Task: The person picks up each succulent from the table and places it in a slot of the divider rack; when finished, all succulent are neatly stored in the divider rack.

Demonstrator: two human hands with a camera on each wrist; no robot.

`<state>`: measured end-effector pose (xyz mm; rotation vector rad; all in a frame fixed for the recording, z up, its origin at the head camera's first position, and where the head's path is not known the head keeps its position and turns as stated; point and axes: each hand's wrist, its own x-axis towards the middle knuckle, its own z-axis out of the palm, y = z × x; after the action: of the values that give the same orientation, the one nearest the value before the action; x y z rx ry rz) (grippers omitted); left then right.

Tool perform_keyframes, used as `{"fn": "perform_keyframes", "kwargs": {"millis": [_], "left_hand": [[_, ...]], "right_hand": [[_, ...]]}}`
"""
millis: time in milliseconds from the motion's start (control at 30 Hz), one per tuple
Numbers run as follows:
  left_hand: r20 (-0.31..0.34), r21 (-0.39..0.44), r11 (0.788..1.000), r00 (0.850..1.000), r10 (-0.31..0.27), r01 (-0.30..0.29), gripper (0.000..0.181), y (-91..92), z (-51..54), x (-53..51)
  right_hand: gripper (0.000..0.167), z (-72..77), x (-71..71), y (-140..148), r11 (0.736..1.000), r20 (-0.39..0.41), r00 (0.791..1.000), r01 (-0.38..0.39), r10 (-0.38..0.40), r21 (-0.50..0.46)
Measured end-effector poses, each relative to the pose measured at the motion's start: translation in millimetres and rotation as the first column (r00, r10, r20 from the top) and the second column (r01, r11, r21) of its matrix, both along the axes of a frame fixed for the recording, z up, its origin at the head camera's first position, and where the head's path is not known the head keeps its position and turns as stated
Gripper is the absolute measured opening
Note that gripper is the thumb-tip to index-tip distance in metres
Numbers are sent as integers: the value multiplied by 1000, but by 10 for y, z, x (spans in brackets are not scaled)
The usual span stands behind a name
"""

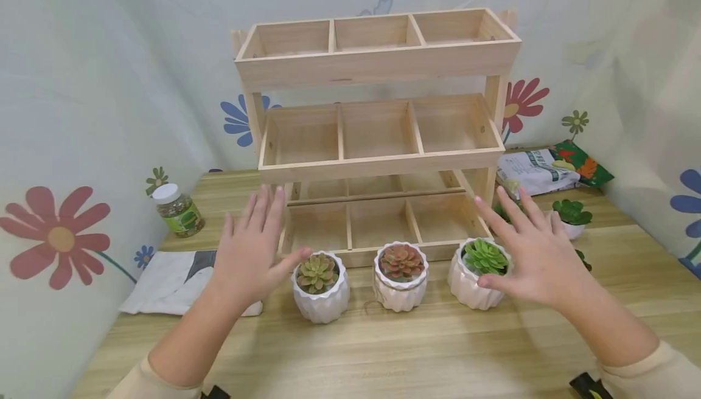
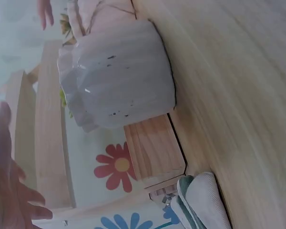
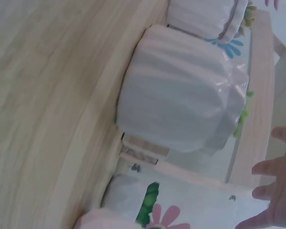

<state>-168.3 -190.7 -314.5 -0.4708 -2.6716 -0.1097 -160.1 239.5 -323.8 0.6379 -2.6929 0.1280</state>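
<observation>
Three white fluted pots stand in a row before the wooden rack: a yellow-green succulent [image 1: 317,274] at left, a reddish one [image 1: 402,263] in the middle, a bright green one [image 1: 485,257] at right. My left hand [image 1: 249,253] hovers beside the left pot [image 2: 121,76], fingers straight and spread, holding nothing. Over the right pot's outer side is my right hand [image 1: 528,253], fingers spread, its thumb overlapping that pot in the head view; the right wrist view shows the hand [image 3: 276,186] apart from the pot [image 3: 176,88].
The three-compartment tiers of the rack [image 1: 378,67] rise behind the pots. At left are a lidded jar [image 1: 179,210] and a white cloth or bag [image 1: 164,280]. Packets [image 1: 539,171] and a small potted plant [image 1: 571,213] lie or stand at right, with more greenery partly behind my right hand.
</observation>
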Motion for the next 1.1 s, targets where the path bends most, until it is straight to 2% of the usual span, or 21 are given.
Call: {"fn": "perform_keyframes", "kwargs": {"millis": [67, 133, 233, 300, 433, 500, 600, 700, 833, 900, 967, 1100], "left_hand": [[10, 99, 995, 1000, 12, -13, 96, -27, 3, -58], [50, 212, 977, 999, 20, -31, 94, -55, 0, -116], [133, 389, 920, 991, 2, -54, 94, -109, -12, -210], [202, 497, 863, 979, -13, -91, 94, -150, -15, -265], [295, 662, 730, 954, -45, -170, 94, -216, -21, -372], [315, 719, 666, 947, -59, -198, 94, -230, -30, -435], [314, 787, 576, 948, -63, -222, 94, -221, -55, -531], [287, 851, 474, 956, -57, -227, 91, -186, -80, -636], [269, 910, 348, 960, -77, -227, 89, -141, -127, -752], [276, 921, 312, 957, -95, -234, 89, -128, -148, -797], [294, 922, 291, 950, -100, -255, 89, -119, -169, -838], [310, 926, 258, 945, -108, -274, 85, -110, -207, -922]], "right_hand": [[112, 18, 15, -52, 999, -3, 1000, -30, 30, -39], [111, 30, 31, -110, 993, -1, 998, -70, 71, -91], [110, 43, 48, -218, 971, 1, 988, -154, 157, -182], [108, 53, 45, -302, 943, -14, 973, -225, 229, -244], [108, 82, 34, -479, 882, -68, 936, -348, 345, -317], [110, 94, 37, -559, 851, -84, 919, -389, 386, -352], [112, 98, 59, -668, 813, -90, 899, -427, 429, -395], [114, 121, 75, -777, 796, -73, 892, -432, 445, -425], [114, 160, 112, -935, 813, 3, 919, -348, 395, -467], [114, 178, 123, -1021, 821, 43, 934, -290, 356, -491], [115, 190, 127, -1108, 821, 73, 942, -244, 326, -516], [119, 203, 118, -1281, 791, 103, 939, -214, 329, -573]]}}
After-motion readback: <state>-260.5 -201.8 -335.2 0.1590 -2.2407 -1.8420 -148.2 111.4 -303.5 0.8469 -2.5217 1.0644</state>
